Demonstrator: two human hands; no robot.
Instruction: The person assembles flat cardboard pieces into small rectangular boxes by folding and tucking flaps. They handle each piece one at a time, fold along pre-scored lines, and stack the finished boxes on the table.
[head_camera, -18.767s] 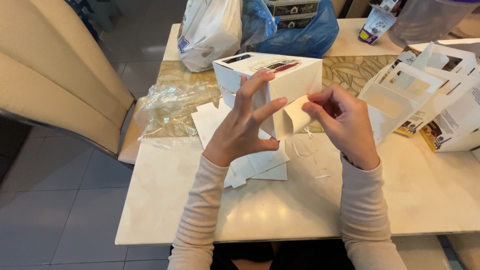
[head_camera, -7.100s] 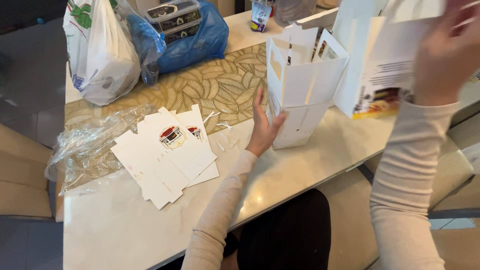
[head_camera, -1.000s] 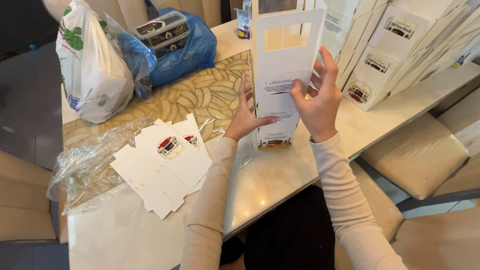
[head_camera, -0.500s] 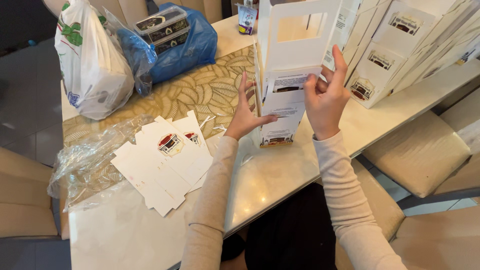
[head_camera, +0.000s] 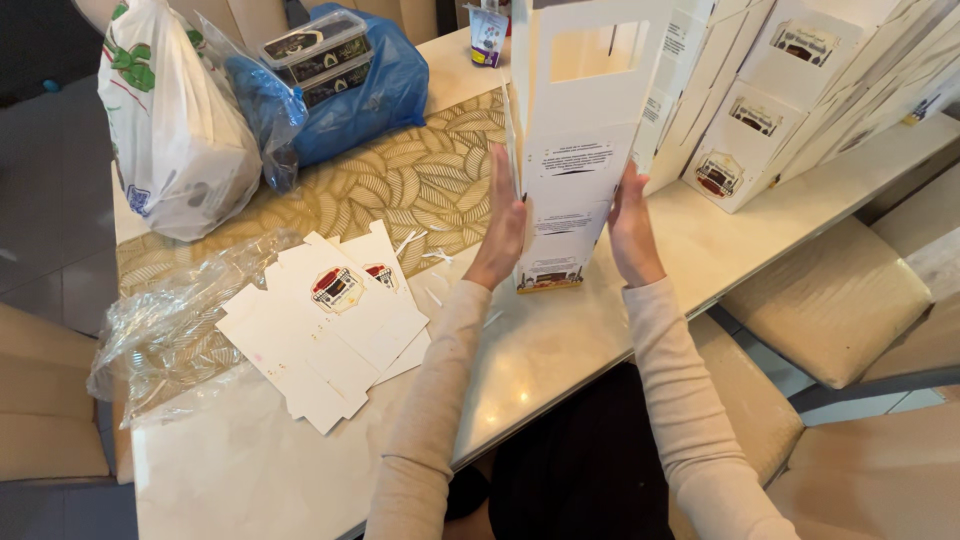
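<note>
Tall white carton (head_camera: 575, 150): upright on surface (head_camera: 560, 350), pressed between flat left hand (head_camera: 505, 225) and right hand (head_camera: 632, 225). Risk: uneven squeeze may buckle panels or tip it toward 1 stack of flat blanks (head_camera: 325, 320) left of left hand.

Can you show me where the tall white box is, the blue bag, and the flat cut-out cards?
tall white box (head_camera: 575, 150), head view, on its front panel.
blue bag (head_camera: 375, 95), head view, on its bulging side.
flat cut-out cards (head_camera: 320, 330), head view, on the top card.
</note>
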